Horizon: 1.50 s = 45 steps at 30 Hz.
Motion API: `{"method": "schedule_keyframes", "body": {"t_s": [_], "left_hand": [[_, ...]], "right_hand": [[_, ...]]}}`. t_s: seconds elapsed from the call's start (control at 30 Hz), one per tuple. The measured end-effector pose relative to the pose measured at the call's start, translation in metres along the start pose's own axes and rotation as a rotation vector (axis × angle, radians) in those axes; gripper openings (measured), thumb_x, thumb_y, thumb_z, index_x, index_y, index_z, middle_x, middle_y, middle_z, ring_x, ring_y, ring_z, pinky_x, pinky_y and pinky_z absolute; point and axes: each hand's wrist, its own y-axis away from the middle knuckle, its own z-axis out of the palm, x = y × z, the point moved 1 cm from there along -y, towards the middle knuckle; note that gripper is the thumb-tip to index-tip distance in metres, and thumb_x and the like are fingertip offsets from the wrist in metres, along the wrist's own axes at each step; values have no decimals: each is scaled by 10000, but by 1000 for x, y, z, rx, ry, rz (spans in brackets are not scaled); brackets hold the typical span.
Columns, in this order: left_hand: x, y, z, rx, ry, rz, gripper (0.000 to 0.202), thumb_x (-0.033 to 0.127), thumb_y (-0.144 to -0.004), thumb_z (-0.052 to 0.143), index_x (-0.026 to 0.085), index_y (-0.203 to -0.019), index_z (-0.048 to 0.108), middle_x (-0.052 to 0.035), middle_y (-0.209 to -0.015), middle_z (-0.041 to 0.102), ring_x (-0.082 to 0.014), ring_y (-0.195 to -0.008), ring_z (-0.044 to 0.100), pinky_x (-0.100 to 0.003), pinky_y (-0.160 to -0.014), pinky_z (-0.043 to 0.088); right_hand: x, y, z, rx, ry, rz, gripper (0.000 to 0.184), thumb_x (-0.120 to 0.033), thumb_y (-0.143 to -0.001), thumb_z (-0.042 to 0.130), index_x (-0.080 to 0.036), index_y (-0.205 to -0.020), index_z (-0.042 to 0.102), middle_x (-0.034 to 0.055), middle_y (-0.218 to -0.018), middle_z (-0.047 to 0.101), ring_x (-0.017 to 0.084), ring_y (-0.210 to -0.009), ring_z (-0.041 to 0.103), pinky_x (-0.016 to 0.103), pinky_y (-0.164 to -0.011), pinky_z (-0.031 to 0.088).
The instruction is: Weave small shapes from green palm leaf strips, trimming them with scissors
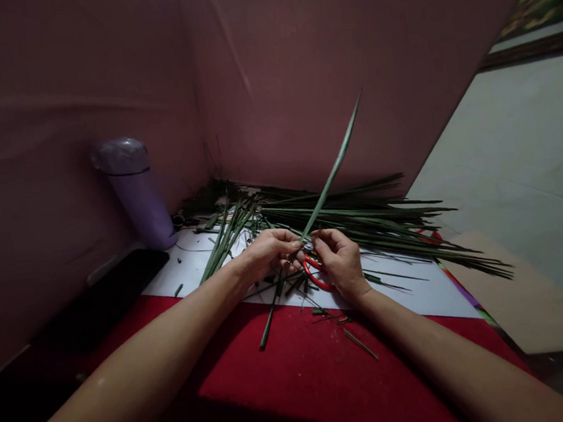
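Note:
A long green leaf blade (333, 169) rises from my left hand (276, 248), its tip pointing up and to the right. The thumb and fingers of that hand pinch the leaf's lower end. Close beside it, my right hand (340, 258) is closed, its thumb and forefinger together near the leaf's base. Red-handled scissors (316, 275) sit against the right palm with their handle loops hanging under the fingers; the blades are mostly hidden between the two hands. Below, cut leaf scraps (271, 315) lie on the white sheet (418, 284) and the red cloth (297, 375).
A large pile of long green leaves (386, 217) stretches behind my hands to the right. More cut strips (227, 236) lie left of centre. A purple tumbler (141, 204) leans by the wall, with a dark flat object (105, 297) in front of it. Pink walls close off the back.

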Motion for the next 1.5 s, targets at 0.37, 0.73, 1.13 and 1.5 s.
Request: {"method": "schedule_keyframes", "body": {"t_s": [0.37,0.73,1.13,1.5], "left_hand": [[5,3,5,229,-119,105,81,155,-681,620,106,-696,558,-45,-597,606,-77,-454,512,-180,-406,373],[10,0,2,390,-158,310,107,197,-675,611,107,-648,562,-34,-563,596,-51,-388,415,-190,-374,265],[8,3,14,215,-178,304,161,252,-668,635,111,-709,567,-30,-568,616,-54,-379,419,-189,-372,271],[-1,2,16,220,-276,303,177,263,-649,651,107,-709,596,-11,-566,593,-58,-394,431,-185,-363,304]], "right_hand": [[-4,3,-2,-69,193,-82,211,-326,-807,530,-164,-848,659,53,-766,675,178,-689,599,279,-630,448],[2,-5,-7,0,499,-171,182,-238,-786,513,-200,-832,685,58,-825,672,197,-753,602,304,-690,443],[-24,-20,2,-79,16,14,179,-333,-757,566,-171,-800,627,34,-726,646,165,-648,581,286,-602,449],[-23,-12,1,-80,-219,226,204,-345,-655,658,-175,-759,612,18,-674,619,123,-528,520,247,-480,422]]}}
